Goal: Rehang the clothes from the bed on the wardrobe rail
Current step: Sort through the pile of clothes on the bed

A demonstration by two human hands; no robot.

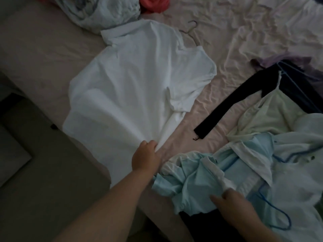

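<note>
Dim light, view down onto a bed point(218, 28) with a crumpled pale pink sheet.

White polo shirt point(136, 81) spread flat across the near-left part of the bed, collar toward the far side, hem toward the person. Left hand point(146, 157) grips the hem at its lower right corner — fingers curled into the fabric, cloth bunched and drawn into pleats at the grip.

Wire hanger point(189, 31) lies on the sheet just beside the shirt's collar and shoulder, hook pointing away; it is outside the shirt.

Right hand point(232, 202) rests low on a heap of light blue clothes point(197, 180) at the near-right edge of the bed. 1 finger points left along the cloth; whether the other fingers clamp the fabric — cannot tell.

Blue hanger point(277, 210) threads through the pale garments at the right, its hook low near the frame's lower right.

Beyond the heap: a pale green strappy top point(272, 110) overlapping a dark long-sleeved top point(232, 100), 1 sleeve stretched out toward the white shirt but apart from it.

Far side: a bundle of pale bedding point(97, 11), and a red cloth point(154, 4) touching it.
</note>
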